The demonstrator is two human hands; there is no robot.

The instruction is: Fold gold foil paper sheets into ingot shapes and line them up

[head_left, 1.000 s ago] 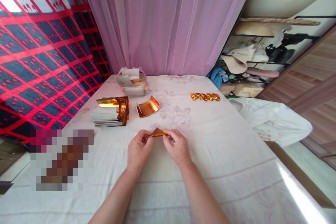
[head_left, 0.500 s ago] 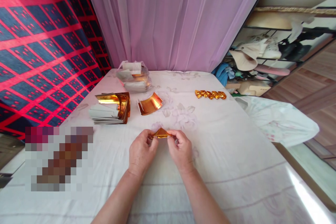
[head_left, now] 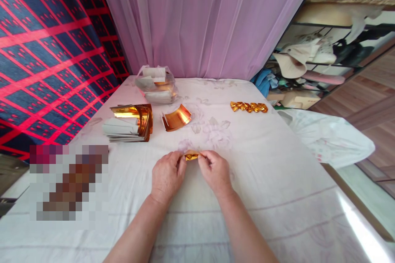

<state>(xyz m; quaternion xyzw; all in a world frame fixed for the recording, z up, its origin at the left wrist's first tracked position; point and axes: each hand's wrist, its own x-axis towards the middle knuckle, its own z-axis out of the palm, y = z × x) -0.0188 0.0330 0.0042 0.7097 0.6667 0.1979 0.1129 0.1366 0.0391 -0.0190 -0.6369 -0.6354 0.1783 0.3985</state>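
Between both hands is a small folded piece of gold foil paper (head_left: 191, 155), held just above the cloth-covered table (head_left: 197, 222). My left hand (head_left: 168, 172) pinches its left end, and my right hand (head_left: 216, 171) pinches the right end. The fingertips cover both ends. Beyond my hands lies a short curved stack of gold foil sheets (head_left: 177, 118). Left of it sits a thicker stack of foil paper (head_left: 128, 125), with gold and pale sides showing. At the far right a row of folded gold foil pieces (head_left: 248, 107) rests on the cloth.
A clear plastic bag (head_left: 156, 86) of more foil sheets stands at the back left, before a purple curtain (head_left: 203, 20). A pixelated patch (head_left: 69, 183) hides something at left. On the right are a shelf with shoes and a hat (head_left: 290, 63), and a white plastic bag (head_left: 336, 135).
The foil piece has gone from a peaked triangle to a flatter, crumpled narrow shape. My right hand has shifted slightly right. The camera view has tilted a little.
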